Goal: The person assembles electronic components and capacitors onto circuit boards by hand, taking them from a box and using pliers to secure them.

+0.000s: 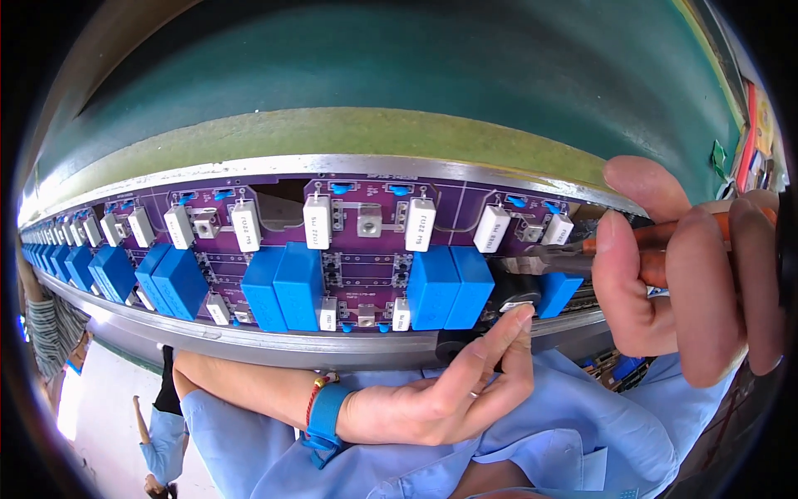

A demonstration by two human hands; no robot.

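Observation:
My right hand (690, 274) is closed round the orange handles of a pair of pliers (553, 259). Their metal jaws reach left over a purple circuit board (366, 274), just above a black cylindrical part (517, 291). From below, my left hand (449, 399) pinches the lower edge of that part with thumb and fingertips, a blue strap round its wrist. Beside the part stand blue block components (450, 287), with another blue block (559, 295) on its right. White block resistors (492, 229) rise above it. Whether the jaws grip anything is hidden.
The boards run in a long row between metal rails (374, 337) that curve away left. Behind lies a green surface (399, 75). A person in light blue (164, 437) and a striped sleeve (46, 333) appear at left. Small parts (615, 366) lie below right.

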